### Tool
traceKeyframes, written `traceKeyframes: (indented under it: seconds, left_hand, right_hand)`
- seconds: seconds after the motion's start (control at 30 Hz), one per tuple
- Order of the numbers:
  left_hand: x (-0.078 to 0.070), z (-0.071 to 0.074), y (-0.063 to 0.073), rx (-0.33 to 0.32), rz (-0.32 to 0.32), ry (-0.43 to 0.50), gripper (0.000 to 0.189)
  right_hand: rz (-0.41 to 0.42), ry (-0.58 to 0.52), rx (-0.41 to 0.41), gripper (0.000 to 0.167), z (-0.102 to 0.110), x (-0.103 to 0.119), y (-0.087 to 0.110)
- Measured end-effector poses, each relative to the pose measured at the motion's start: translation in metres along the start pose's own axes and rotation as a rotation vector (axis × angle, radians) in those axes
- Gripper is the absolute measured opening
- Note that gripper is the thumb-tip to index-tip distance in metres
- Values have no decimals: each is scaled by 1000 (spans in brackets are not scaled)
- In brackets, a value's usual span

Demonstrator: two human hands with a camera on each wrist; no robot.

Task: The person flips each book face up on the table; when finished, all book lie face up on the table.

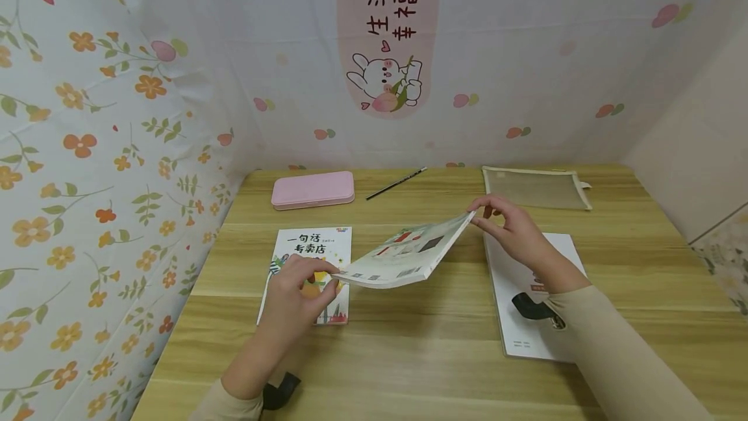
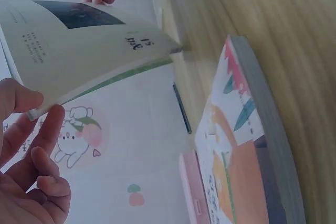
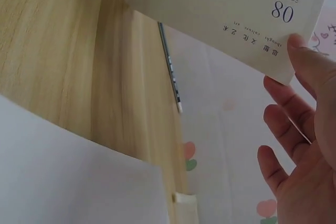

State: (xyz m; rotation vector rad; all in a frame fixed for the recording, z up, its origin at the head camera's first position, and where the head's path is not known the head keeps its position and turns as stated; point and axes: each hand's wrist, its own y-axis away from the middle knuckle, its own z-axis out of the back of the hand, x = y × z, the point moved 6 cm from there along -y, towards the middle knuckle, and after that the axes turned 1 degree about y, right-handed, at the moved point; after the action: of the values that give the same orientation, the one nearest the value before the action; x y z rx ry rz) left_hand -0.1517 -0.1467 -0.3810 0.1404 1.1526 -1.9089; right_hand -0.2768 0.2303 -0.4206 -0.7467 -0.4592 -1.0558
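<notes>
A thin pale magazine (image 1: 403, 255) is held above the middle of the table, its right side raised higher than its left. My left hand (image 1: 295, 294) pinches its left corner between thumb and fingers, over a white book with a colourful cover (image 1: 341, 245). At the upper right corner, my right hand (image 1: 514, 232) pinches the magazine, above a white book or booklet (image 1: 508, 304) that my forearm partly covers. The right wrist view shows a printed "08" on the magazine's (image 3: 220, 19) pale face. From the left wrist, the magazine (image 2: 79, 61) looks slightly bowed.
Along the back of the wooden table (image 1: 421, 356) lie a pink pencil case (image 1: 313, 190), a dark pencil (image 1: 397, 183) and a translucent zip pouch (image 1: 534, 188). A patterned cloth (image 1: 514, 70) hangs behind, and a floral one (image 1: 93, 213) hangs at the left.
</notes>
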Motion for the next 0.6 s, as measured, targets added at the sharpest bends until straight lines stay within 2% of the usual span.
traceKeyframes:
  seconds: [0.3, 0.5, 0.6]
  left_hand:
    - [2, 7, -5, -72, 17, 45, 26]
    - [2, 10, -7, -111, 19, 75, 23]
    - [3, 12, -9, -120, 42, 94, 24]
  right_hand:
    - [-13, -13, -60, 13, 6, 4, 2]
    - [-60, 4, -71, 11, 7, 5, 3]
    - [-89, -2, -74, 13, 8, 6, 3]
